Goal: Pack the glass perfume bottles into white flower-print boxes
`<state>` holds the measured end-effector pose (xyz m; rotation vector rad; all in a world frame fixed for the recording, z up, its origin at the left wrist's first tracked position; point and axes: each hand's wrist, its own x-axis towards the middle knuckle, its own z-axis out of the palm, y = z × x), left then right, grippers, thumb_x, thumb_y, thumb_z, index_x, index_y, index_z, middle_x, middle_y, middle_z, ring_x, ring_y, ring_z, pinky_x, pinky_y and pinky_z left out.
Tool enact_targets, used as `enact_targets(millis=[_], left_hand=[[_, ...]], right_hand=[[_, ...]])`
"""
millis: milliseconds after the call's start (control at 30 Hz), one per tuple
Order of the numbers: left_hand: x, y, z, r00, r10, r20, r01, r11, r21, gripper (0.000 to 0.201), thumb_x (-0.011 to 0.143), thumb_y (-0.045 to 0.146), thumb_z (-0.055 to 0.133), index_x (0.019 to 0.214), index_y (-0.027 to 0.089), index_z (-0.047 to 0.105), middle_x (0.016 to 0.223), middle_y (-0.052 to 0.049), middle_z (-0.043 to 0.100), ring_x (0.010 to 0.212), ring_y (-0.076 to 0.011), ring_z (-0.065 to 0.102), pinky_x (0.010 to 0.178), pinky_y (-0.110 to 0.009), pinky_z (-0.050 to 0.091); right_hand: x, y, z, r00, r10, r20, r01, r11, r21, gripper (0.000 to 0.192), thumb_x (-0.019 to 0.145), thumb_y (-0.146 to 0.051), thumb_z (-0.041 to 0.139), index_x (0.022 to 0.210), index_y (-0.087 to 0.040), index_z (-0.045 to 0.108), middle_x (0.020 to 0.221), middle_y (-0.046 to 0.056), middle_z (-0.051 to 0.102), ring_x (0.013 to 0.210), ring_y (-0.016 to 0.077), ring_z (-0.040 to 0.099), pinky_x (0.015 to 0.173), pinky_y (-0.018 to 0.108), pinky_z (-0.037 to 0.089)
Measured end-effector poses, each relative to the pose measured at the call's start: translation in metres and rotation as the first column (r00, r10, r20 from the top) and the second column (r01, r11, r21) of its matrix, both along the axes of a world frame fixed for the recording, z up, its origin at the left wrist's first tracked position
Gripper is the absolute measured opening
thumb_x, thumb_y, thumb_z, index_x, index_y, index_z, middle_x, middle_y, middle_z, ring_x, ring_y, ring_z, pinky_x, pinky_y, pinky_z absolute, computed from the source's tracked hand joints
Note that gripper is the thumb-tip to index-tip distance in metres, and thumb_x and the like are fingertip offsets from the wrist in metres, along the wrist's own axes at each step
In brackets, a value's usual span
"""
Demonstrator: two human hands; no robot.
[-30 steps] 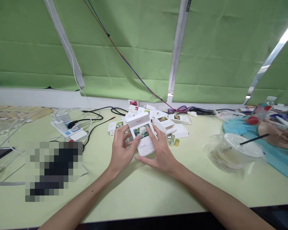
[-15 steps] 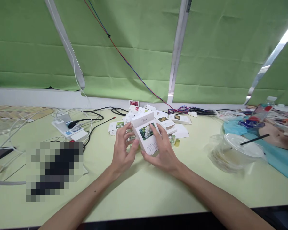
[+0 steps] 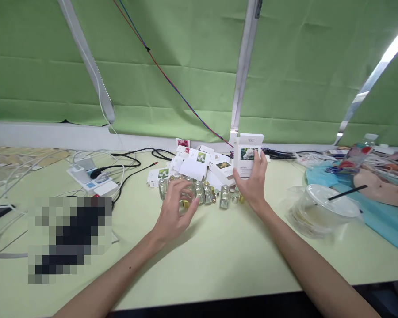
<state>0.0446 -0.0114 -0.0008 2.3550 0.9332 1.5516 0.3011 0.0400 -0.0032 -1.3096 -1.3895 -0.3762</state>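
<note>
My right hand (image 3: 254, 183) grips a white perfume-style box (image 3: 247, 162) printed with a white flower, its top flap raised. The box is held upright to the right of a pile of white cartons (image 3: 194, 168). My left hand (image 3: 175, 210) is curved and apart from the box, fingers spread, with nothing visible in it. Just behind it stands a row of small glass bottles (image 3: 199, 191), partly covered by the fingers. One glass bottle (image 3: 224, 197) sits a little apart, between the hands. Small greenish caps (image 3: 235, 194) lie partly behind my right wrist.
To the right are a lidded plastic cup (image 3: 325, 207) with a black straw and a blue plastic sheet (image 3: 378, 216). A power strip (image 3: 93, 179) with cables lies left, near a blurred-out dark object (image 3: 74, 238). Green blinds (image 3: 172, 66) hang behind.
The box has moved right and away from me, now in my right hand only. My left hand has let go of it and stays near the bottles, which are more visible.
</note>
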Motion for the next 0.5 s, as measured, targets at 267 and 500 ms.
enact_targets(millis=[267, 500], left_hand=[[-0.001, 0.003, -0.005, 0.992, -0.011, -0.126, 0.014, 1.0, 0.02, 0.025, 0.096, 0.017, 0.057, 0.12, 0.023, 0.052, 0.114, -0.006, 0.052, 0.082, -0.0105, 0.063, 0.072, -0.027, 0.059], [-0.003, 0.002, -0.005, 0.979, -0.042, -0.199, 0.048, 0.998, 0.027, 0.027, 0.096, 0.018, 0.059, 0.121, 0.023, 0.051, 0.115, -0.006, 0.051, 0.078, -0.0094, 0.061, 0.072, -0.027, 0.057]], right_hand=[[0.038, 0.023, -0.015, 0.961, -0.267, 0.072, 0.276, 0.919, -0.281, 0.079, 0.078, -0.034, 0.061, 0.15, -0.014, 0.035, 0.155, 0.027, 0.029, 0.135, 0.0464, 0.038, 0.107, 0.066, 0.034], [0.051, 0.035, -0.029, 0.97, -0.235, 0.067, 0.242, 0.877, -0.416, 0.082, 0.08, -0.038, 0.06, 0.153, -0.014, 0.032, 0.155, 0.031, 0.029, 0.125, 0.048, 0.049, 0.099, 0.065, 0.038]])
